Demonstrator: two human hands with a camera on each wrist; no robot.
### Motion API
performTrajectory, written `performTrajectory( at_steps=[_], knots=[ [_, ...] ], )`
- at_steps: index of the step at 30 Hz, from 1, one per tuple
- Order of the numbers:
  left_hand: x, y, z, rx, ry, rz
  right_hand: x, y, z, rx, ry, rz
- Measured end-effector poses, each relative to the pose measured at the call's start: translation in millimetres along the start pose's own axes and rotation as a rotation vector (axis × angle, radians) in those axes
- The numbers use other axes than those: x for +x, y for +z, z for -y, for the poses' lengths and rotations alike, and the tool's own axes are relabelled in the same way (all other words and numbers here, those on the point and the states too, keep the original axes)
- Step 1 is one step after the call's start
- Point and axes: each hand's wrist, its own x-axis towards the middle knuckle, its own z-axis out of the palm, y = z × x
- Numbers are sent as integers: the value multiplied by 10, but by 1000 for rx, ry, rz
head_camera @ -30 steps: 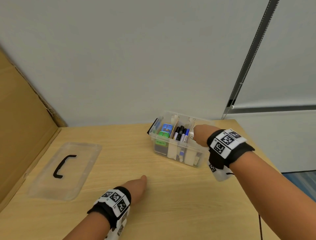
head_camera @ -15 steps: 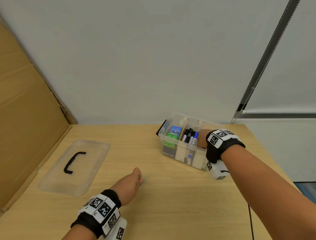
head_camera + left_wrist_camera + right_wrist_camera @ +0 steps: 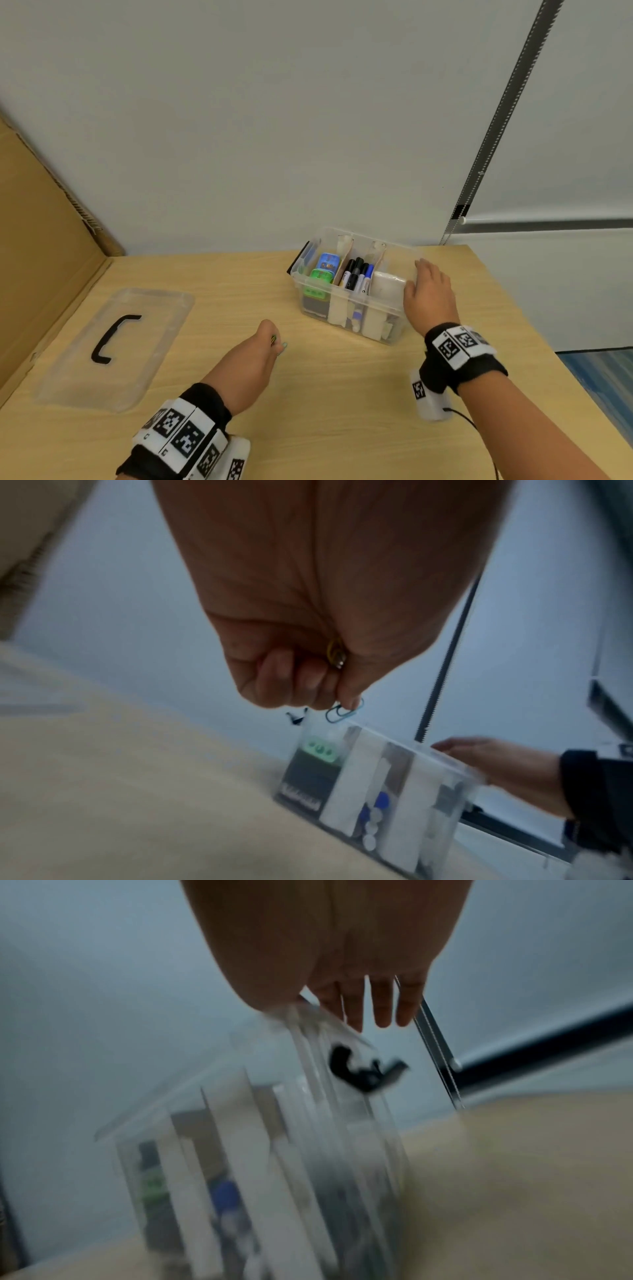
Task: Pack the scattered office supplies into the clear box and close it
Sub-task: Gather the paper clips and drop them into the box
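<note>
The clear box (image 3: 346, 303) stands open at the back of the table, with markers (image 3: 356, 277), a green and a blue item and white pieces in its compartments. My right hand (image 3: 419, 274) lies with straight fingers (image 3: 383, 1007) on the box's right end, above its black latch (image 3: 363, 1069). My left hand (image 3: 274, 342) hovers above the table in front of the box with curled fingers. It pinches a teal paper clip (image 3: 342, 712), and a yellow clip (image 3: 335, 649) shows in its palm. The clear lid (image 3: 113, 346) with a black handle lies flat at the left.
A cardboard panel (image 3: 37, 246) stands along the table's left edge, close to the lid. A grey wall runs behind the box. The table's right edge (image 3: 534, 342) is just beyond my right arm.
My left hand has risen off the table with the paper clips and moved towards the box. My right hand has come out of the box onto its right end.
</note>
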Motion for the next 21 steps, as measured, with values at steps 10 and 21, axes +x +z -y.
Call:
performTrajectory(
  at_steps=[10, 21],
  knots=[
    [1083, 198, -1373, 442, 227, -11, -58, 194, -142, 254, 7, 125],
    [2111, 701, -1536, 769, 7, 445, -78, 181, -125, 364, 26, 149]
  ],
)
